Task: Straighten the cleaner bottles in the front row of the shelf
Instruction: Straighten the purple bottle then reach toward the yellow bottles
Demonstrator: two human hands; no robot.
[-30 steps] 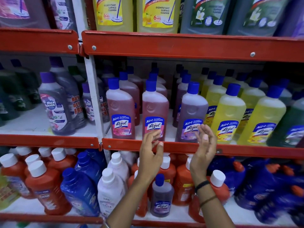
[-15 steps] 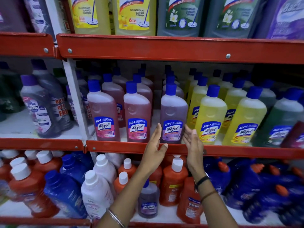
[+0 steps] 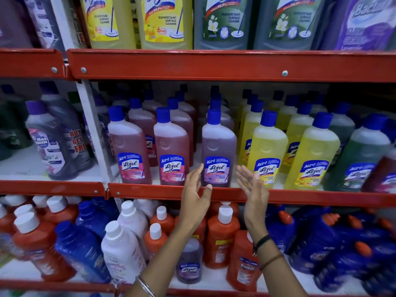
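Observation:
The middle shelf's front row holds blue-capped cleaner bottles: two pink ones (image 3: 129,146) (image 3: 171,148), a purple one (image 3: 218,151) and two yellow ones (image 3: 266,151) (image 3: 311,155). My left hand (image 3: 196,189) is open just left of the purple bottle's base, fingertips near its label. My right hand (image 3: 252,185) is open just right of that bottle, palm facing it, in front of the first yellow bottle's label. Neither hand grips anything. The purple bottle stands upright between my palms.
A red shelf lip (image 3: 300,197) runs under the front row. A white upright post (image 3: 92,129) splits the bays, with grey bottles (image 3: 51,142) to its left. Large bottles stand above; orange (image 3: 220,234), white (image 3: 122,251) and blue (image 3: 81,251) bottles fill the lower shelf.
Both hands have shifted right from the second pink bottle to flank the purple bottle, and the view has moved closer to the shelf. The hands stay open throughout.

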